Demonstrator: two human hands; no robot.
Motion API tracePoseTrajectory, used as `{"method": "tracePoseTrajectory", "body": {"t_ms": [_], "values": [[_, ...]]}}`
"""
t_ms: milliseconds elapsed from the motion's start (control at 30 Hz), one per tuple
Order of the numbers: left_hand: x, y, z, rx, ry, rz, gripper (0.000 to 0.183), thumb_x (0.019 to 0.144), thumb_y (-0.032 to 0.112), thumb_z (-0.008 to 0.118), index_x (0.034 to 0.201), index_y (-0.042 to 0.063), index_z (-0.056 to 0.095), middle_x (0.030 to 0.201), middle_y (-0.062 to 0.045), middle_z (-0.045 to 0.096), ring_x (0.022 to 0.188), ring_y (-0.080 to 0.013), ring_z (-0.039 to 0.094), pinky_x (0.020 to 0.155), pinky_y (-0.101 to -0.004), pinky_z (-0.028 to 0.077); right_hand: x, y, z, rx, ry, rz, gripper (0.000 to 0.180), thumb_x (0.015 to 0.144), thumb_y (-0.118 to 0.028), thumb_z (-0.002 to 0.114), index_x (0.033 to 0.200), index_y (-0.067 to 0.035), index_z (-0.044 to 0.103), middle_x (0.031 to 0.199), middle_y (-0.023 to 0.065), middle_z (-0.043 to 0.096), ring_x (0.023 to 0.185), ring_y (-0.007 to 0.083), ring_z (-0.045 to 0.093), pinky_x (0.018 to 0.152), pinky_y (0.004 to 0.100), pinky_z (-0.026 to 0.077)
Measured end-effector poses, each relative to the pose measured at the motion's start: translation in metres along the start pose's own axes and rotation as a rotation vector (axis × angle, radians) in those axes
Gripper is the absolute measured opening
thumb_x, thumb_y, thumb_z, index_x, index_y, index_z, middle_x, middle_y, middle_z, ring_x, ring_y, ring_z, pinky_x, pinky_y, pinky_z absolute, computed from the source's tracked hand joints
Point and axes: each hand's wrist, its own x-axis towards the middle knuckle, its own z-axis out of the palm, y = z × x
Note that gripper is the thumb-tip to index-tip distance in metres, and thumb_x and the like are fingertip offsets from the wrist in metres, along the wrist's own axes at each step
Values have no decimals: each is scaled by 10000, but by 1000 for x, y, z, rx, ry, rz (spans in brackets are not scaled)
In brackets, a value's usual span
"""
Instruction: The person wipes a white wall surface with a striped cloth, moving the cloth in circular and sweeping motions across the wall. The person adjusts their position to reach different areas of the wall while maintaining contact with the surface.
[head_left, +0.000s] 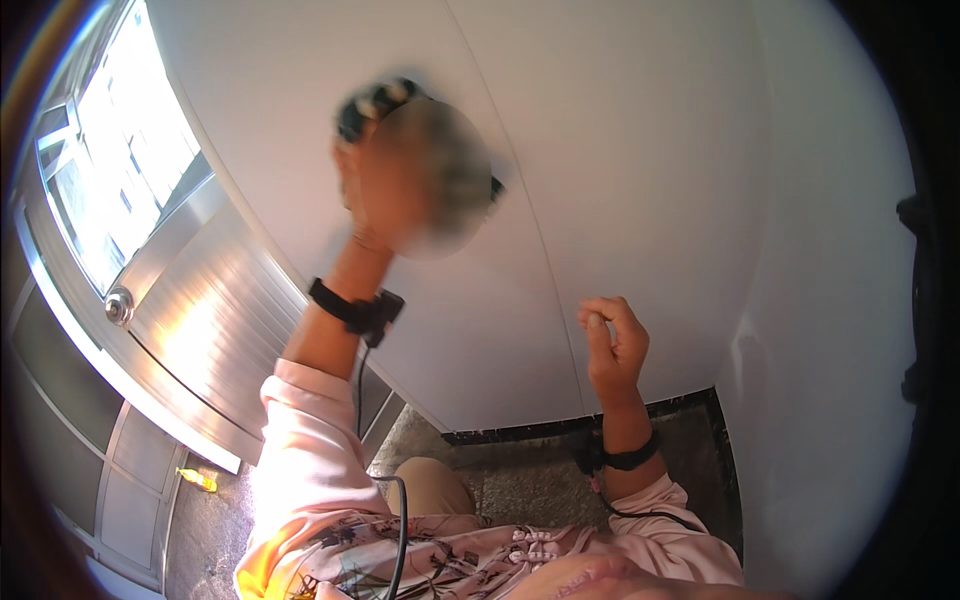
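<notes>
My left hand (382, 180) is raised against a pale wall panel (480, 300), left of its thin seam. Its fingers are wrapped around a dark object (352, 120), perhaps a cloth; a round blurred patch covers much of the hand and object, so its kind cannot be told. Lower and to the right, my right hand (616, 337) is held up before the panel with its fingers curled and nothing visible in it. Both wrists wear black straps with a small device and a cable.
At the left stands a metal door (195, 300) with a round knob (118, 305) and a bright window (127, 150). A yellow bottle (198, 480) lies on the floor beside it. A dark skirting (517, 433) runs along the panel's foot; another pale wall (810, 375) rises at the right.
</notes>
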Motion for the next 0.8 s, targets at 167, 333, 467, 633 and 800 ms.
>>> {"method": "tracePoseTrajectory", "body": {"t_ms": [167, 333, 467, 633, 800], "values": [[26, -158, 12, 74, 165, -303, 645, 762, 163, 667, 1378, 147, 476, 1418, -233, 415, 1345, -382, 343, 1097, -480, 277, -2, 14, 2, 19, 9, 39, 112, 910, 23, 503, 947, 31, 608, 816, 63, 585, 746, 124, 582, 685, 252, 490], [43, -292, 11, 493, 0, -576, 437, 829, 224, 618, 1251, 136, 551, 1202, -170, 545, 1112, -343, 503, 943, -464, 404, -5, 33, 4, 31, -16, 41, 102, 912, 20, 505, 940, 22, 603, 796, 51, 579, 720, 109, 541, 673, 252, 456], [90, -265, -13, 893, -306, -475, 274, 891, 292, 539, 1082, 133, 654, 1019, -102, 669, 891, -275, 661, 758, -426, 539, -6, 41, 4, 45, 7, 61, 102, 908, 20, 510, 936, 13, 608, 784, 45, 580, 713, 109, 536, 672, 249, 449], [153, -191, -27, 599, -47, -379, 434, 865, 374, 554, 1244, 164, 572, 1233, -149, 561, 1142, -357, 518, 942, -504, 413, -1, 38, -8, -11, 43, 60, 94, 907, 10, 518, 929, 12, 609, 775, 45, 584, 711, 111, 551, 665, 243, 452], [269, -117, -9, 497, -47, -260, 508, 845, 326, 557, 1331, 187, 508, 1377, -168, 428, 1224, -451, 382, 1005, -611, 286, 6, 37, -23, -38, 95, 41, 100, 922, -13, 510, 935, 5, 607, 765, 41, 579, 701, 106, 544, 643, 243, 445]]}}
